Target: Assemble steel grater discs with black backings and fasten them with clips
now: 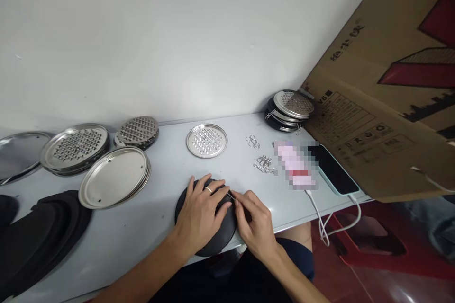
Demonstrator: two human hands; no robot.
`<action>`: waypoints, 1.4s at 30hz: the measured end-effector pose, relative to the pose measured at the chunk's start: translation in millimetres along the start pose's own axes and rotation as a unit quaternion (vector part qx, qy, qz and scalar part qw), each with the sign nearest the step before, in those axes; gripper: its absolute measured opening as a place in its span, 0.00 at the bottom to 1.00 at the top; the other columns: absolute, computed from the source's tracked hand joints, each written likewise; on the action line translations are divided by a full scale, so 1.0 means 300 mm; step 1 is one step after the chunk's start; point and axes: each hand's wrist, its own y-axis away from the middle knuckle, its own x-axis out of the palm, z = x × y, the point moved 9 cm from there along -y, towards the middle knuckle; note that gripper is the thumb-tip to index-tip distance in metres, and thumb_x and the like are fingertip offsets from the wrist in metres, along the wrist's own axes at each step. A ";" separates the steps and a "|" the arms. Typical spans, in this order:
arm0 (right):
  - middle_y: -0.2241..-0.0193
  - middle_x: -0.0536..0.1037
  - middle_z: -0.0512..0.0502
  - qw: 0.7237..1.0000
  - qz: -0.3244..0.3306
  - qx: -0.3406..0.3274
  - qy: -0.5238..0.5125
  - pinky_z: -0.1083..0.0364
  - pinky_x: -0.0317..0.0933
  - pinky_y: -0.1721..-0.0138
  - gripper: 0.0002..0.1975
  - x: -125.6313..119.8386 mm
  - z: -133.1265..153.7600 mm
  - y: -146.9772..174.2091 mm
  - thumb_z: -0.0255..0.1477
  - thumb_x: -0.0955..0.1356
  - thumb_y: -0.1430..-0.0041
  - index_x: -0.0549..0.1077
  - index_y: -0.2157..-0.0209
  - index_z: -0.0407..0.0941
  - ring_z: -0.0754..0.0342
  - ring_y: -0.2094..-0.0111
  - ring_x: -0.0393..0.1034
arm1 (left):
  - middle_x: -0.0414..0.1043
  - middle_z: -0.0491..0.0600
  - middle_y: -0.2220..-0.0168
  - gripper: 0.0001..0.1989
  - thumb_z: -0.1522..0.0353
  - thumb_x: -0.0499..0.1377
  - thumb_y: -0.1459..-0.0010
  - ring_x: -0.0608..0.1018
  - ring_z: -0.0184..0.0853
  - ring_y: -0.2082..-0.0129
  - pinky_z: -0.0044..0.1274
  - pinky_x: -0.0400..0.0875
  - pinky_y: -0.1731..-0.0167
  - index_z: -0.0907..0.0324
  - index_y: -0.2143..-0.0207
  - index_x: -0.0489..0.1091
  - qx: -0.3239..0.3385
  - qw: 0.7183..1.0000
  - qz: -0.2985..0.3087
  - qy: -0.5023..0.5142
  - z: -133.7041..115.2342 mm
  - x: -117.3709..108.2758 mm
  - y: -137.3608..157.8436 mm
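A round black disc (213, 242) lies at the near edge of the white table (167, 175). My left hand (201, 213) rests flat on top of it, a ring on one finger. My right hand (254, 220) is at the disc's right edge, fingertips pinched on a small metal clip (231, 195). A small perforated steel plate (206, 140) lies just beyond the hands. Loose wire clips (263, 163) lie to its right.
Stacks of steel plates (113, 183) and perforated plates (75, 147) sit at the left, black discs (46, 232) at the near left. Finished stacked assemblies (289, 110) stand at the back right. A phone (334, 170) on a cable and a cardboard box (387, 104) crowd the right.
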 end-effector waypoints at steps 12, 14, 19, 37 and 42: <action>0.67 0.72 0.46 0.997 0.007 -0.058 0.044 0.55 0.68 0.68 0.16 0.006 0.025 0.009 0.18 0.62 0.32 0.71 0.47 0.44 0.54 0.70 0.70 | 0.78 0.48 0.46 0.14 0.70 0.55 0.33 0.69 0.49 0.37 0.55 0.57 0.37 0.54 0.47 0.74 0.027 0.999 0.005 0.034 -0.014 0.003 -0.013; 0.68 0.71 0.47 0.997 0.014 -0.061 0.048 0.55 0.68 0.68 0.16 0.010 0.022 0.011 0.18 0.61 0.32 0.71 0.47 0.45 0.54 0.70 0.69 | 0.79 0.48 0.47 0.14 0.70 0.56 0.33 0.70 0.50 0.37 0.55 0.57 0.37 0.55 0.48 0.74 0.030 0.999 0.002 0.037 -0.015 0.003 -0.013; 0.67 0.71 0.45 0.993 0.041 -0.082 0.074 0.54 0.69 0.69 0.18 0.024 0.020 0.012 0.19 0.61 0.32 0.69 0.44 0.44 0.52 0.70 0.70 | 0.79 0.50 0.49 0.14 0.71 0.54 0.34 0.71 0.50 0.38 0.54 0.57 0.37 0.57 0.49 0.74 0.046 0.998 -0.003 0.042 -0.019 0.001 -0.013; 0.70 0.70 0.48 0.986 0.059 -0.103 0.119 0.56 0.67 0.71 0.12 0.036 0.028 -0.006 0.20 0.61 0.31 0.69 0.51 0.44 0.53 0.73 0.69 | 0.79 0.52 0.50 0.13 0.72 0.55 0.35 0.73 0.48 0.40 0.49 0.60 0.38 0.59 0.49 0.73 0.070 0.997 -0.020 0.029 -0.026 0.000 -0.013; 0.71 0.70 0.48 0.986 0.061 -0.097 0.118 0.56 0.67 0.72 0.11 0.033 0.022 -0.005 0.21 0.60 0.32 0.70 0.52 0.44 0.54 0.74 0.67 | 0.79 0.53 0.50 0.13 0.73 0.54 0.34 0.72 0.48 0.39 0.50 0.58 0.37 0.59 0.50 0.73 0.073 0.996 -0.016 0.038 -0.025 0.005 -0.009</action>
